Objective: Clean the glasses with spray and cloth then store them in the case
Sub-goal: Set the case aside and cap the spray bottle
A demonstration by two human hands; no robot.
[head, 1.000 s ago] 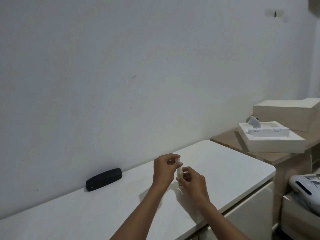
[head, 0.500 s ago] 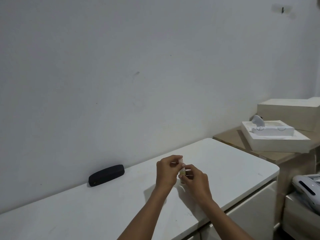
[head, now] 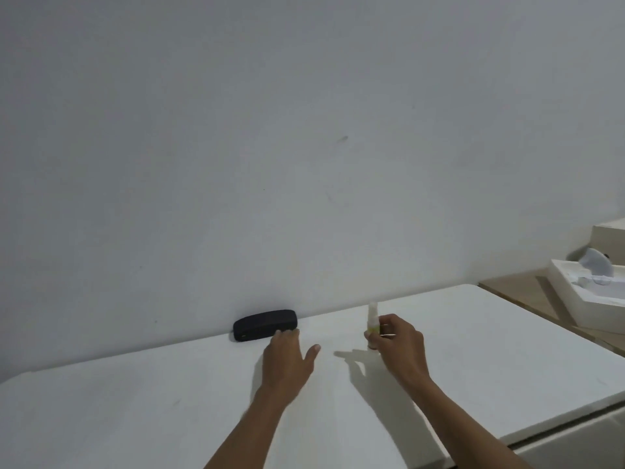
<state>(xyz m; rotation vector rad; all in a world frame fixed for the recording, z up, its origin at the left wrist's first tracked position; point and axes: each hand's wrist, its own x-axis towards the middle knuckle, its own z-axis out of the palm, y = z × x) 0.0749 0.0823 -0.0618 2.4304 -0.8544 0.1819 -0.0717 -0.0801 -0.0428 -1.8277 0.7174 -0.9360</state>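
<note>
A closed black glasses case (head: 265,325) lies on the white tabletop (head: 169,401) against the wall. My left hand (head: 287,358) is stretched toward it with fingers apart, its fingertips just at the case's front edge, holding nothing. A small white spray bottle (head: 372,321) with a yellow-green band stands upright on the table to the right. My right hand (head: 400,346) is closed around its lower part. No glasses and no cloth are in view.
A lower wooden surface (head: 517,292) adjoins the table on the right. It carries a white open box (head: 575,299) with a white rounded device (head: 360,265) inside. The table's front edge runs along the lower right.
Both hands were together on the spray bottle. My left hand has let go and moved left to the case, while my right hand has set the bottle upright on the table. The view shifted left.
</note>
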